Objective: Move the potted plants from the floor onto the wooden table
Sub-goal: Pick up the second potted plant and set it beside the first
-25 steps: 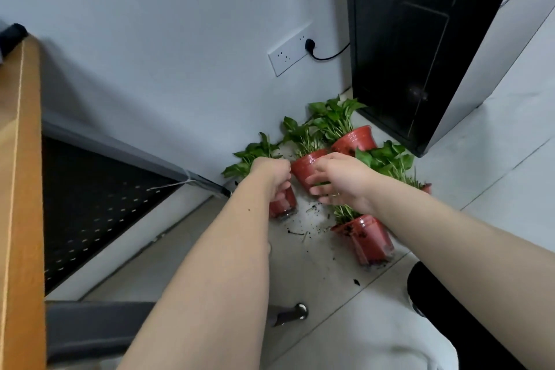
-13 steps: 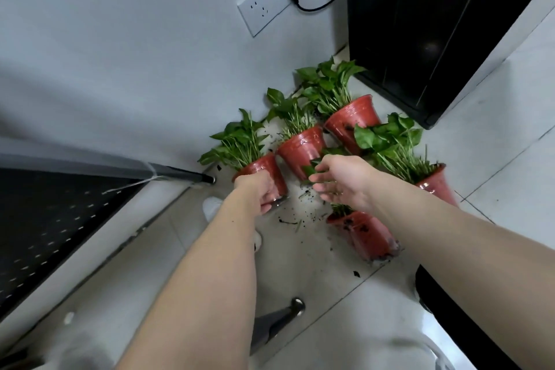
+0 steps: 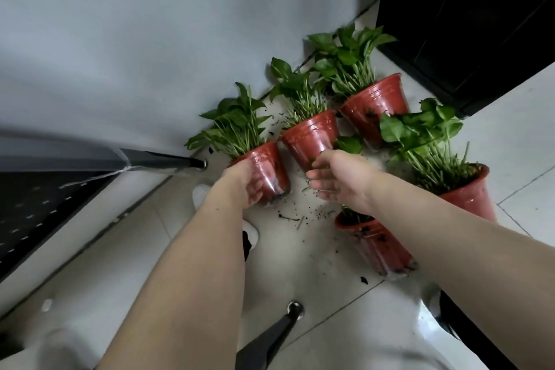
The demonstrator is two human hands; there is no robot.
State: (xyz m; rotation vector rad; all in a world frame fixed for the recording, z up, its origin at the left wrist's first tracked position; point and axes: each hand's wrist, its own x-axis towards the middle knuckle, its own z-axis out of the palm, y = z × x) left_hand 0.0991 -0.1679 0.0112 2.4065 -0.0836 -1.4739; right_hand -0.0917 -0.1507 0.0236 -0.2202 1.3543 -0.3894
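Wrapping the leftmost red pot point(image 3: 270, 165) on the floor point(image 3: 135, 249), the left hand point(image 3: 243, 185) grip clasps it; the right hand point(image 3: 341, 180) grip is spread.

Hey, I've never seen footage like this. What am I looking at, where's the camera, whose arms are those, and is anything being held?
There is no machine here. These are a person's two bare arms, filmed by one wide-angle camera worn on the head, looking forward and down. That is why the arms come in from the bottom of the picture.

On the tiled floor, beside a white wall, are five red pots of green plants, with soil crumbs scattered between them.

The left hand grips the leftmost pot, fingers curled round its side. The right hand is open and holds nothing. It reaches toward the second pot, but I cannot tell whether it touches. The wooden table is not in view.
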